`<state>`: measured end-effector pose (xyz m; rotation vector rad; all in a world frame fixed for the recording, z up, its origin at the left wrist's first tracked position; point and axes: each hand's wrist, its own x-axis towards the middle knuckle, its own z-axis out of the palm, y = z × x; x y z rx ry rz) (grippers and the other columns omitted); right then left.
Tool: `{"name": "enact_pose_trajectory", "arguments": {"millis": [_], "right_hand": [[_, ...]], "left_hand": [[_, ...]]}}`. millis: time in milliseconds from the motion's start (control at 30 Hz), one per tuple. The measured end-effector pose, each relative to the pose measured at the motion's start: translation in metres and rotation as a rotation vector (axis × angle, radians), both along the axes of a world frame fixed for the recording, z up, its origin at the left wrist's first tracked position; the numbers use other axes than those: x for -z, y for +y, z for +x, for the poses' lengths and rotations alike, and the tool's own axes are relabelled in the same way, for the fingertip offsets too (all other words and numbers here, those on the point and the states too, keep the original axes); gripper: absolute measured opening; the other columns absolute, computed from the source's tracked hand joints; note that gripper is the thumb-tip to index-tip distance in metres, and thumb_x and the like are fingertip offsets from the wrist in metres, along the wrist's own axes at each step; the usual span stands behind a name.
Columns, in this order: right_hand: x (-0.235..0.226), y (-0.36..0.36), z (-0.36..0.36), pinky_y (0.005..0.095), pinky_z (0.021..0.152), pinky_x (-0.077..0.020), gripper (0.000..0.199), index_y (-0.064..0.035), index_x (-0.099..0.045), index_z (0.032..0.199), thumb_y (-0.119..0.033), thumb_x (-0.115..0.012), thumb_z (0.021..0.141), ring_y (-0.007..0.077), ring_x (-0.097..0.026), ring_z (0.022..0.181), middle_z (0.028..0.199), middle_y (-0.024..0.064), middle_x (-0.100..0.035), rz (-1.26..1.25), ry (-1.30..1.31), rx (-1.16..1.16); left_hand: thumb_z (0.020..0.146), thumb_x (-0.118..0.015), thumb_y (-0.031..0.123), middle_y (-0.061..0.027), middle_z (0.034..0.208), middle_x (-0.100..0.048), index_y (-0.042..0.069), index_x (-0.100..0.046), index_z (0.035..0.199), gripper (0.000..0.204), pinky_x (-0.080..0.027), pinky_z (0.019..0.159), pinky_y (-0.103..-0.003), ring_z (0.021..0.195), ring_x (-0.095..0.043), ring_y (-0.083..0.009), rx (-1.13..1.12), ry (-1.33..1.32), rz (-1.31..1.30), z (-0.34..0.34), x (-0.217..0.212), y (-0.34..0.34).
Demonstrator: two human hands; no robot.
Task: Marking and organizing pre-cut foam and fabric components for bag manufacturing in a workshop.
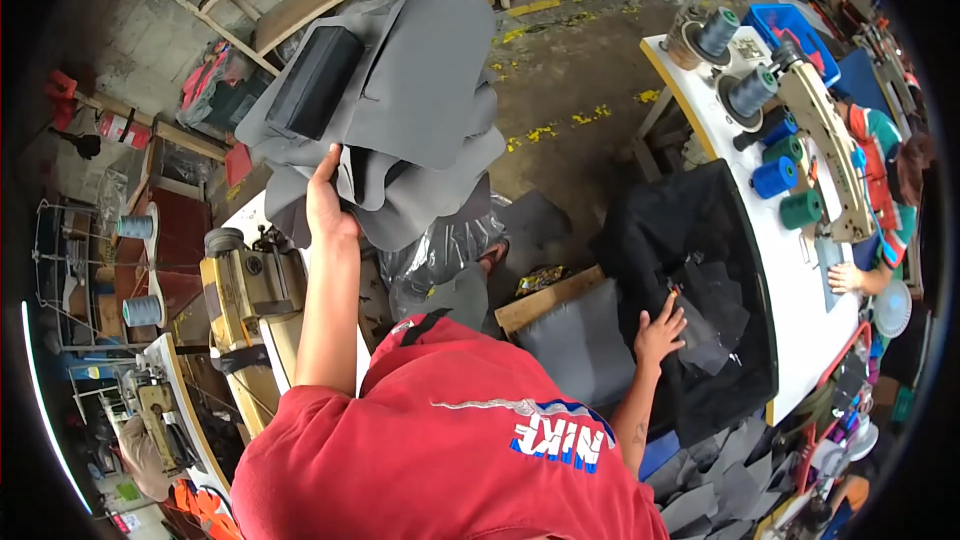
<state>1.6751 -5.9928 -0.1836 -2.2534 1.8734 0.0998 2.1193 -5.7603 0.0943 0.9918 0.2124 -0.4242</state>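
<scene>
My left hand is closed on the near edge of a floppy pile of grey sheet pieces, its thumb lying along the side. The sheets fan out and sag past the hand. On top of the pile, toward its left, rests a black oblong block. My right hand has its fingers spread and nothing visible in them. It is over a black cloth hanging beside the white table, next to thin dark scraps. Whether the fingertips touch the cloth cannot be made out.
At right, a white sewing table carries a sewing machine and several thread spools; a co-worker's hand lies on it. Another sewing machine stands left. A grey padded seat and clear plastic bag are nearby. Grey offcuts lie lower right.
</scene>
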Motion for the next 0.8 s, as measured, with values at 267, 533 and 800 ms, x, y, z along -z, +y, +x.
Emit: {"name": "enact_pose_trajectory", "arguments": {"millis": [267, 533, 800], "right_hand": [[0.002, 0.002, 0.012, 0.0675, 0.104, -0.0193, 0.074, -0.0265, -0.022, 0.148, -0.029, -0.061, 0.086, 0.0373, -0.019, 0.14, 0.149, 0.0109, -0.027, -0.052, 0.124, 0.065], [-0.014, -0.004, 0.032, 0.066, 0.107, -0.0095, 0.077, -0.0227, -0.013, 0.15, -0.027, -0.058, 0.089, 0.0344, -0.01, 0.143, 0.151, 0.0127, -0.023, 0.116, 0.279, 0.201], [-0.024, -0.025, 0.058, 0.066, 0.108, -0.0018, 0.09, -0.0185, 0.002, 0.151, -0.052, -0.052, 0.087, 0.0395, -0.004, 0.143, 0.152, 0.0248, -0.016, 0.387, 0.655, 0.379]], "left_hand": [[0.091, -0.058, 0.019, -0.0064, 0.112, -0.064, 0.004, -0.059, 0.115, 0.028, -0.048, 0.089, -0.036, 0.1, -0.061, -0.022, -0.036, 0.08, 0.024, 0.108, 0.067, -0.07], [0.09, -0.06, 0.021, -0.0048, 0.105, -0.066, 0.004, -0.062, 0.109, 0.026, -0.049, 0.085, -0.033, 0.096, -0.062, -0.0198, 0.076, 0.246, 0.143, 0.24, 0.13, -0.137], [0.09, -0.06, 0.021, -0.0048, 0.111, -0.065, 0.004, -0.062, 0.114, 0.03, -0.047, 0.091, -0.032, 0.101, -0.061, -0.0187, 0.017, 0.22, 0.144, 0.323, 0.152, -0.119]]}}
